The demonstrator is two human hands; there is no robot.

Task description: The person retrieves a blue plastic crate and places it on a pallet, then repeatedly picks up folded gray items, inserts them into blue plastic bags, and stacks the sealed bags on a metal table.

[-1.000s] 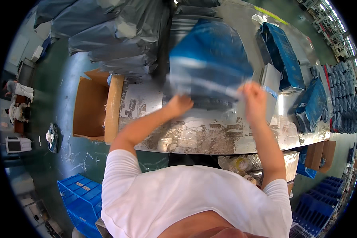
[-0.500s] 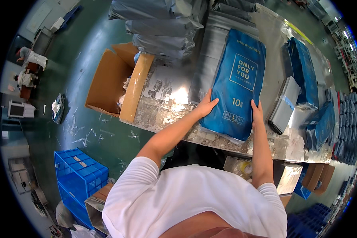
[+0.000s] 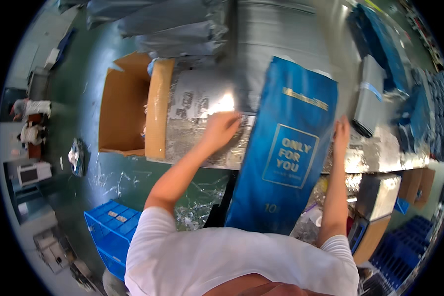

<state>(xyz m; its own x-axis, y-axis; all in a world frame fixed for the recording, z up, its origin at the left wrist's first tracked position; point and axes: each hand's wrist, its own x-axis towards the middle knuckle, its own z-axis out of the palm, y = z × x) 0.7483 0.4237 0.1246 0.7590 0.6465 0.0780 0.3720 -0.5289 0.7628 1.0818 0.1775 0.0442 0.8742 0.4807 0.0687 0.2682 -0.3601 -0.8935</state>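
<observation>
Can see the blue printed bag overhanging the desk, outside the grey plastic bags; find left hand loosely curled, apparently empty; cannot tell the grip of right hand.

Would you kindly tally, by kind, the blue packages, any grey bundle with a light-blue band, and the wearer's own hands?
Blue packages: 3
Banded grey bundle: 1
Hands, left hand and right hand: 2
Total: 6
</observation>
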